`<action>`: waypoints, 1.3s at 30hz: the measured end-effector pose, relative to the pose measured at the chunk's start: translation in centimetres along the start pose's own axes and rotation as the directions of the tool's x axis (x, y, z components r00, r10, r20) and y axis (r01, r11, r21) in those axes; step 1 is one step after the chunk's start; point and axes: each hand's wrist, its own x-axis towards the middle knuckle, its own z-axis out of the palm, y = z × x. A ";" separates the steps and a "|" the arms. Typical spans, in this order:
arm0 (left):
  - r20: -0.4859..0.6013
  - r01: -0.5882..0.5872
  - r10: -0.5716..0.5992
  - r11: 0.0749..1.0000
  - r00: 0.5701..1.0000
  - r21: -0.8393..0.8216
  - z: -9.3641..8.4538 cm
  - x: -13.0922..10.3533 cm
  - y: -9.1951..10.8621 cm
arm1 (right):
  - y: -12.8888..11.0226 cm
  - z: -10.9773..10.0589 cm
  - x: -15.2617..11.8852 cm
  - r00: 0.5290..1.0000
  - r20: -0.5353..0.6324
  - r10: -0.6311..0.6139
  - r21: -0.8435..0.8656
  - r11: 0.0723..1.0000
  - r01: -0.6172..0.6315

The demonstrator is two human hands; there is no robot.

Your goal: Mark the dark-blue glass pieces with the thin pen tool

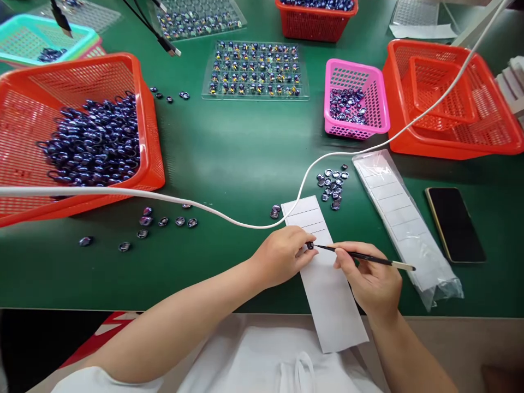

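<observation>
My left hand (283,255) pinches a small dark shiny piece (310,245) between thumb and fingertips, over a white paper strip (333,305) with ruled lines. In my right hand (370,275) is a thin black brush (364,256) with a pale rear end, its tip at the dark piece. The strip hangs over the table's front edge. Two loose dark pieces (275,211) lie at its upper left, and several more (334,183) lie beyond its upper right.
A white cable (229,218) crosses the table in front of my hands. Orange baskets (149,131) (454,147) stand left and right, a pink basket (356,131) between them. A clear tray (256,97) lies behind. A bagged paper stack (403,218) and phone (456,225) lie right.
</observation>
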 end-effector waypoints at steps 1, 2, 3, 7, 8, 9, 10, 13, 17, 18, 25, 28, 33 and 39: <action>0.000 -0.002 0.002 1.000 1.000 0.003 0.0 0.0 0.0 | 0.0 0.0 0.0 1.000 0.004 0.004 -0.006 1.000 -0.004; -0.001 -0.006 0.006 1.000 1.000 0.003 0.0 0.0 0.0 | 0.0 0.0 0.0 1.000 0.008 0.006 -0.012 1.000 -0.006; -0.003 -0.011 0.011 1.000 1.000 0.002 0.0 0.1 0.0 | 0.0 0.0 0.0 1.000 0.011 0.005 -0.019 1.000 -0.004; -0.011 -0.036 0.036 0.999 0.999 0.001 0.0 0.1 0.1 | -0.1 0.0 0.0 1.000 0.008 -0.004 -0.048 0.999 0.004; -0.012 -0.039 0.039 0.999 0.999 0.002 0.0 0.1 0.1 | -0.1 0.0 0.0 1.000 0.007 -0.005 -0.055 0.998 0.005; -0.011 -0.039 0.039 0.999 0.999 0.003 0.0 0.1 0.1 | -0.1 0.0 0.0 1.000 0.007 -0.005 -0.059 0.998 0.005; -0.010 -0.038 0.038 0.999 0.999 0.003 0.0 0.1 0.0 | -0.1 0.0 0.0 1.000 0.007 -0.005 -0.062 0.998 0.006; -0.005 -0.037 0.037 0.999 0.999 0.002 0.1 0.0 0.0 | -0.2 0.0 0.0 1.000 0.005 -0.012 -0.069 0.998 0.012; 0.004 -0.024 0.024 1.000 1.000 0.005 0.1 0.0 0.0 | -0.3 0.1 0.1 1.000 0.007 -0.019 -0.084 0.996 0.020; 0.008 -0.018 0.018 1.000 1.000 0.007 0.1 0.0 0.0 | -0.3 0.1 0.2 1.000 0.008 -0.020 -0.087 0.996 0.021; 0.018 -0.016 0.016 1.000 1.000 0.012 0.0 0.1 0.0 | -0.3 0.1 0.2 1.000 0.004 -0.016 -0.108 0.994 0.017; 0.018 -0.017 0.017 1.000 1.000 0.013 0.0 0.1 0.0 | -0.3 0.1 0.2 0.999 0.000 -0.047 -0.110 0.993 0.047; 0.001 -0.030 0.030 1.000 1.000 0.002 0.1 0.1 -0.1 | -0.2 0.1 0.2 1.000 0.013 -0.026 -0.101 0.994 0.027; 0.017 -0.007 0.007 1.000 1.000 -0.030 0.0 0.1 0.0 | -0.1 0.2 0.3 0.999 0.014 -0.045 -0.113 0.993 0.046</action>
